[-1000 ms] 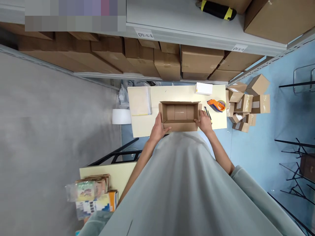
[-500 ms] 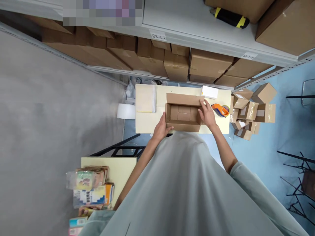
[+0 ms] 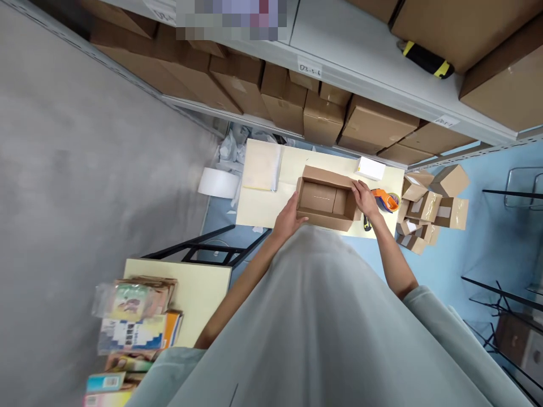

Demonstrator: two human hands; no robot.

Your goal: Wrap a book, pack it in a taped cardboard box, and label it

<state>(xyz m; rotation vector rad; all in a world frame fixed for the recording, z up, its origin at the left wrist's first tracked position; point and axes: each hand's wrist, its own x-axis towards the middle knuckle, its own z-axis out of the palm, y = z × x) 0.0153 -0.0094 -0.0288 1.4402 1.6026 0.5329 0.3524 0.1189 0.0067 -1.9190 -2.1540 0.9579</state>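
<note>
An open cardboard box (image 3: 323,219) sits on the pale table in front of me, with its long flaps standing up and its bare inside showing. My left hand (image 3: 288,217) grips the box's left end, thumb along the near side. At the opposite end, my right hand (image 3: 365,200) has its fingers closed on the far right corner and flap edge. Close by that hand lie an orange tape dispenser (image 3: 385,200) and a small black-and-yellow utility knife (image 3: 367,223). Behind it is a white box (image 3: 370,168).
Shelves with cardboard boxes (image 3: 324,118) overhang the table's (image 3: 258,212) far side. A stack of flat sheets (image 3: 262,165) lies at its left. Small cartons (image 3: 424,203) are piled to the right. Packaged books (image 3: 131,330) lie on a side table (image 3: 203,282) at lower left.
My view has turned, so the table and shelves appear tilted. My right hand has closed more on the box's corner. The utility knife on the table has come into sight beside the box.
</note>
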